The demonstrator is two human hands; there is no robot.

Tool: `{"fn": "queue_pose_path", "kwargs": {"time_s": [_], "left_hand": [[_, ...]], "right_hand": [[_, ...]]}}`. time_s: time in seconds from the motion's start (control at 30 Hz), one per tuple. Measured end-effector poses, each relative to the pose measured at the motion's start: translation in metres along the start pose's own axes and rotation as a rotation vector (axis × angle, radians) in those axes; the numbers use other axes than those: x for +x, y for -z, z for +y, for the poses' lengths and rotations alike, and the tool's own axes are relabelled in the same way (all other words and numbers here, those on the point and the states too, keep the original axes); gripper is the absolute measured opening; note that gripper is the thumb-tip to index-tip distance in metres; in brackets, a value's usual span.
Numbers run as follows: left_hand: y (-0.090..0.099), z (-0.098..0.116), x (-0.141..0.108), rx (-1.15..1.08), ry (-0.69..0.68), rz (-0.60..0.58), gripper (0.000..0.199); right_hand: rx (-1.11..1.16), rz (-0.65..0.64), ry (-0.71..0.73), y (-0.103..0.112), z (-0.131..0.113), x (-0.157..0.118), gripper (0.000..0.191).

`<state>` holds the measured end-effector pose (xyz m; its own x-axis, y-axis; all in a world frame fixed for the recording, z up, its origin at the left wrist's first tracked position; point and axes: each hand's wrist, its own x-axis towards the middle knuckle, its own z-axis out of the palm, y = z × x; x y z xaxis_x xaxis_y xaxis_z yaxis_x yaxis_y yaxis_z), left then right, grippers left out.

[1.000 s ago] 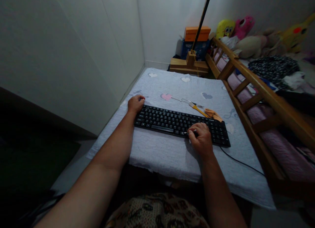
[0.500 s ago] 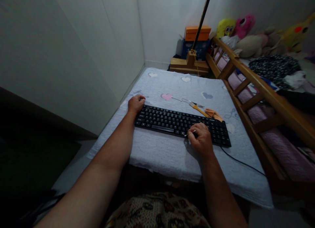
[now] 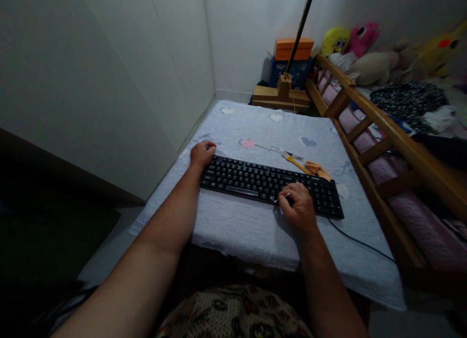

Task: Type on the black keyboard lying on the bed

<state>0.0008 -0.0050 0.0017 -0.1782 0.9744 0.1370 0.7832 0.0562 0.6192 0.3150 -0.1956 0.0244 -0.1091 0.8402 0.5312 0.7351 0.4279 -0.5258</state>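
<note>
A black keyboard (image 3: 242,178) lies across a cloth with heart patterns. My left hand (image 3: 202,153) rests at its upper left corner, fingers curled; what they hold, if anything, is hidden. Over the keys right of the space bar, my right hand (image 3: 297,205) pinches a thin white cotton swab (image 3: 283,197), its end near the keyboard's front edge. Behind the keyboard lie a brush with a yellow handle (image 3: 297,164), thin metal tools (image 3: 279,150) and a folded orange cloth (image 3: 317,170).
The keyboard's cable (image 3: 361,241) runs off to the right. A wooden bed rail (image 3: 397,133) borders the table's right side, with plush toys beyond. A wooden stand (image 3: 280,96) with a pole and an orange box (image 3: 293,49) are at the back. A pale panel (image 3: 146,75) rises at left.
</note>
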Motion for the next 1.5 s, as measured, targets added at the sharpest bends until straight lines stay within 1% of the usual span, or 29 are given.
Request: {"fn": "queue_pose_path", "kwargs": {"time_s": [0.43, 0.7, 0.9, 1.13, 1.5], "left_hand": [[0.0007, 0.001, -0.0012, -0.009, 0.0, -0.004, 0.034], [0.0003, 0.0004, -0.0002, -0.007, 0.002, -0.003, 0.036], [-0.0003, -0.0012, 0.0001, -0.009, -0.007, 0.009, 0.034], [-0.0021, -0.0037, 0.0016, -0.019, -0.012, 0.011, 0.034], [-0.0028, -0.0052, 0.0019, -0.029, -0.018, 0.02, 0.034]], "right_hand": [[0.014, -0.032, -0.013, 0.0003, -0.0027, -0.0002, 0.018], [0.02, -0.047, 0.034, -0.004, -0.0015, -0.0016, 0.018], [0.032, -0.053, 0.034, -0.0056, -0.0039, -0.0015, 0.016], [0.016, -0.016, 0.013, -0.0034, -0.0056, -0.0009, 0.018], [0.008, -0.012, 0.015, -0.0033, -0.0043, -0.0008, 0.017]]}}
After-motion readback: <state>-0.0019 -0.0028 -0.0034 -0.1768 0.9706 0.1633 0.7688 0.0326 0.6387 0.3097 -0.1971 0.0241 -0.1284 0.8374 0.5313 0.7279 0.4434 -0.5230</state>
